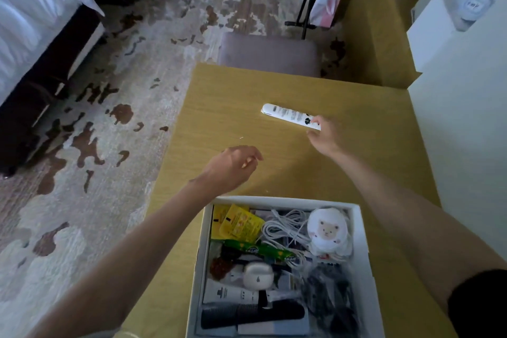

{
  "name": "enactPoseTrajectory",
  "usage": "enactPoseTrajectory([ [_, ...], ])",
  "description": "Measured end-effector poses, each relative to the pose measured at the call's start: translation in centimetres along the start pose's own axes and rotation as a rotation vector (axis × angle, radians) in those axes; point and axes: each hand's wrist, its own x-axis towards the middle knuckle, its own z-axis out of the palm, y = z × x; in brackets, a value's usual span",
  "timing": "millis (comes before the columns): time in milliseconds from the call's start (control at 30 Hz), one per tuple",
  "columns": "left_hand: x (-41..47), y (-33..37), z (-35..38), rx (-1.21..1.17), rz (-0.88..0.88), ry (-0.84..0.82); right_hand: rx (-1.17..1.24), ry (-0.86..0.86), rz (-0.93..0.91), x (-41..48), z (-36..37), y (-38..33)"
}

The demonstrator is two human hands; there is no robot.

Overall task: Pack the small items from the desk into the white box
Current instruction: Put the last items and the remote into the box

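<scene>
The white box (362, 230) sits at the desk's (233, 107) near edge, already crowded (comb (252, 314), white cable (282, 228), yellow sachets (238, 223)). Just beyond it the left hand (233, 164) hovers over the desk, fingers loosely curled, holding nothing. Farther out, the right hand (326, 137) pinches the near end of a white tube (285, 113), which lies flat on the desk. A chair (270, 53) stands behind.
</scene>
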Motion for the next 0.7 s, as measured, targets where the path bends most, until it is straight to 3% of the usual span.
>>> enactPoseTrajectory([
  [167, 2.8, -1.5, 0.0, -0.04, -0.063, -0.118, -0.314, -0.251, 0.069, 3.2, 2.0, 1.7],
  [300, 3.7, -1.9, 0.6, -0.058, -0.057, -0.167, -0.379, -0.223, 0.058, 2.9, 2.5, 3.2],
  [533, 0.3, -1.3, 0.8, -0.127, 0.005, -0.274, -0.163, -0.327, 0.086, -0.4, 1.1, 3.5],
  [700, -3.8, -0.3, 0.2, -0.198, -0.047, -0.327, 0.235, -0.326, 0.125, -4.0, -2.4, 1.5],
])
